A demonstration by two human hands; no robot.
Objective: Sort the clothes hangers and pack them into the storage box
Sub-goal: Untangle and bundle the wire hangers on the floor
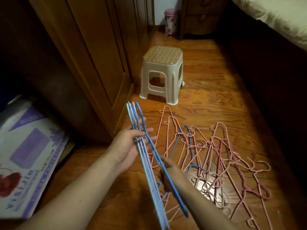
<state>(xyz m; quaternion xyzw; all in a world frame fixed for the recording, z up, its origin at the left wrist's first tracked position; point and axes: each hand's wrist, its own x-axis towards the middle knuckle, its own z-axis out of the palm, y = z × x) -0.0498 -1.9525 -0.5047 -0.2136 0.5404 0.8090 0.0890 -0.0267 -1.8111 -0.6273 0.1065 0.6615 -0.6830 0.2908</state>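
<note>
Your left hand (pixel 131 143) is at the centre of the view, palm turned toward 3 o'clock, its fingers (pixel 147 130) straight and spread against a bundle of pale blue and lilac hangers (pixel 146 163) that runs from 12 o'clock down to 6 o'clock. Your right hand (pixel 167 173), just toward 5 o'clock of the left, has its fingers curled round the darker blue hanger (pixel 166 173) lying against that bundle's 3 o'clock side. On the wooden floor (pixel 207 97), toward 4 o'clock, a tangled pile of pink hangers (pixel 224 160) lies with a few blue ones mixed in. A beige stool (pixel 163 75) stands at 12 o'clock. A printed cardboard box (pixel 29 156) lies at 9 o'clock, beside the wardrobe (pixel 93 55).
</note>
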